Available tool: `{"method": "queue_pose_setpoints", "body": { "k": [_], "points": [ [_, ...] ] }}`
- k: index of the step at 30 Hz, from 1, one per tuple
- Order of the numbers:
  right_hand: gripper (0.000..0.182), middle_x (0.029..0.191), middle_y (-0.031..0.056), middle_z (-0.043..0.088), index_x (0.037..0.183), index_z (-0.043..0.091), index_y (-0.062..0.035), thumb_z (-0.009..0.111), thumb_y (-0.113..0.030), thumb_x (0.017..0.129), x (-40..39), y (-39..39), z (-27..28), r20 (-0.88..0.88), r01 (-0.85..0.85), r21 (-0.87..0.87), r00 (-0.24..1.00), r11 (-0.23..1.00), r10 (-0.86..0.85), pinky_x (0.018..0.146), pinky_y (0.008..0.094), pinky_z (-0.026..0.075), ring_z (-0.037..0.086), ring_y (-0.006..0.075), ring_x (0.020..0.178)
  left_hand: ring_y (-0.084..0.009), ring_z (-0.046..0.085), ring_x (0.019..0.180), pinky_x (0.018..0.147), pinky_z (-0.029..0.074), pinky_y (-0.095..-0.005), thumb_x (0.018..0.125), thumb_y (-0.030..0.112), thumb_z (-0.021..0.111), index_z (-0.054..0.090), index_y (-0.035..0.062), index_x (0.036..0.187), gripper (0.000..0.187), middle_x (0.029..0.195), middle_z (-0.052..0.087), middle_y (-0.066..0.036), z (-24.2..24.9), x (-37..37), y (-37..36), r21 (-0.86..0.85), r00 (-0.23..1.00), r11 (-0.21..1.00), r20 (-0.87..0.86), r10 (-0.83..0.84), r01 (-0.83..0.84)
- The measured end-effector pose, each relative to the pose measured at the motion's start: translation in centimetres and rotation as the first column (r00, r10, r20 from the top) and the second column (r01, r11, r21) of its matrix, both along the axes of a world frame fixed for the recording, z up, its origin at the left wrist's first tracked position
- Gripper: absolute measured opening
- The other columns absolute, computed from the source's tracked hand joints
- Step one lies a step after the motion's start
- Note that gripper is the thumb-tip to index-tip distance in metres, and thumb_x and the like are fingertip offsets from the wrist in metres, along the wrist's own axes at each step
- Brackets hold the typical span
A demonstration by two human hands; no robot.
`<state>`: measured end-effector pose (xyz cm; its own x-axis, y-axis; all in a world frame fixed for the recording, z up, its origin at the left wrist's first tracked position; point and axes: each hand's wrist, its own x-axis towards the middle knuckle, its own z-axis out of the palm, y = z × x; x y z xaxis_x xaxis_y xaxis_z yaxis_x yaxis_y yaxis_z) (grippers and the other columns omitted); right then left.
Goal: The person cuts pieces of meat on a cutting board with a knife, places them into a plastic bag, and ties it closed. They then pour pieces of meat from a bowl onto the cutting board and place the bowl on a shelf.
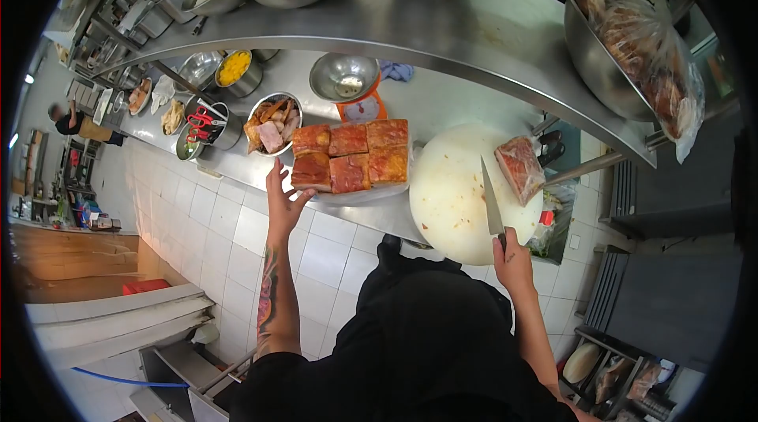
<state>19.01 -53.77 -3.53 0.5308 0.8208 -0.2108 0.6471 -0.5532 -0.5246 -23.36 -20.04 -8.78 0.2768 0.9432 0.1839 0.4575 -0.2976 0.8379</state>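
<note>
My left hand (287,195) has its fingers spread at the lower left corner of a block of roasted meat pieces (349,157), several browned squares lying in rows on a tray. In my right hand (513,258) is the dark handle of a knife (491,202), its blade pointing away over the round white cutting board (450,209). Crumbs dot the board. A plastic-wrapped piece of meat (519,169) lies at the board's right edge. Left of the roasted pieces stands a bowl of cut meat (272,127).
A steel shelf (474,23) with bowls crosses above the counter. Behind the meat are an orange scale (363,108) and a steel bowl (344,77). Red-handled scissors (204,120) stand in containers at left. Another person (85,123) is at the far left.
</note>
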Motion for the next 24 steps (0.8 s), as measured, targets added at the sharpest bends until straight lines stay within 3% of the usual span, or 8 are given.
{"method": "queue_pose_setpoints", "body": {
  "k": [9,15,18,20,21,22,23,24],
  "points": [
    [0.036,0.089,0.0258,0.075,0.134,0.06,-0.0045,0.065,-0.027,0.106,-0.1,-0.8,1.1,-0.059,0.039,0.122,0.998,0.992,-0.032,0.072,0.0558,0.056,0.073,0.0503,0.081,-0.0366,0.047,0.147,0.106,0.057,-0.0517,0.08,0.021,0.098,0.021,0.0123,0.173,0.12,0.16,0.039,-0.019,-0.7,-0.4,-1.3,-0.055,0.995,0.994,-0.019,0.096,-0.096],
    [0.035,0.08,0.0242,0.073,0.132,0.064,-0.0043,0.069,-0.024,0.104,-0.1,-3.6,0.6,-0.121,0.125,0.255,0.988,0.959,-0.097,0.066,0.0505,0.056,0.073,0.0467,0.074,-0.0366,0.046,0.147,0.109,0.051,-0.0542,0.081,0.018,0.097,0.023,0.0126,0.173,0.119,0.16,0.041,-0.02,-0.2,0.5,-1.6,0.084,0.985,0.987,-0.1,0.143,-0.135],
    [0.034,0.08,0.0249,0.072,0.131,0.064,-0.0036,0.07,-0.023,0.104,-0.1,-5.0,1.0,-0.159,0.195,0.277,0.975,0.941,-0.155,0.065,0.0487,0.055,0.073,0.047,0.074,-0.0415,0.043,0.148,0.12,0.038,-0.052,0.088,0.026,0.092,0.027,0.0054,0.17,0.107,0.16,0.041,-0.025,1.8,1.7,-2.1,0.238,0.97,0.965,-0.188,0.155,-0.108],
    [0.033,0.075,0.0204,0.071,0.132,0.064,-0.0022,0.069,-0.02,0.105,-0.1,-5.7,1.4,-0.199,0.312,0.309,0.945,0.898,-0.26,0.063,0.0425,0.054,0.072,0.0364,0.065,-0.0419,0.044,0.146,0.121,0.037,-0.0506,0.09,0.025,0.09,0.031,0.003,0.168,0.1,0.159,0.042,-0.026,3.2,3.1,-2.3,0.351,0.959,0.931,-0.22,0.181,-0.095],
    [0.033,0.075,0.0204,0.071,0.132,0.064,-0.0022,0.069,-0.02,0.105,0.1,-6.1,1.4,-0.198,0.318,0.312,0.943,0.895,-0.266,0.063,0.0425,0.054,0.072,0.0364,0.065,-0.0424,0.045,0.145,0.121,0.036,-0.0493,0.092,0.025,0.088,0.035,0.0007,0.166,0.094,0.158,0.043,-0.027,4.3,4.5,-2.6,0.458,0.945,0.885,-0.245,0.216,-0.084],
    [0.033,0.073,0.0163,0.07,0.133,0.064,-0.0015,0.068,-0.019,0.106,0.4,-6.6,1.3,-0.236,0.399,0.308,0.912,0.864,-0.337,0.062,0.0388,0.053,0.069,0.0274,0.063,-0.0413,0.048,0.141,0.12,0.037,-0.0496,0.095,0.021,0.084,0.042,-0.0003,0.162,0.082,0.154,0.05,-0.025,5.0,6.8,-2.8,0.53,0.975,0.846,-0.151,0.165,-0.061],
    [0.033,0.071,0.0121,0.069,0.135,0.064,-0.0008,0.067,-0.017,0.106,0.6,-7.3,1.2,-0.273,0.474,0.299,0.874,0.828,-0.401,0.062,0.035,0.051,0.065,0.0184,0.061,-0.0392,0.052,0.138,0.117,0.04,-0.0482,0.095,0.016,0.082,0.05,-0.002,0.155,0.07,0.147,0.057,-0.023,5.7,10.4,-4.0,0.445,0.999,0.894,0.034,0.039,-0.05],
    [0.033,0.073,0.0062,0.065,0.136,0.064,-0.0004,0.066,-0.016,0.107,1.0,-8.2,-0.3,-0.395,0.572,0.29,0.802,0.767,-0.448,0.063,0.0306,0.049,0.056,0.009,0.067,-0.0353,0.057,0.133,0.111,0.044,-0.0458,0.093,0.013,0.083,0.061,-0.0002,0.142,0.056,0.139,0.065,-0.018,5.5,13.4,-4.5,0.45,0.997,0.891,-0.06,-0.048,0.07]
  ]
}}
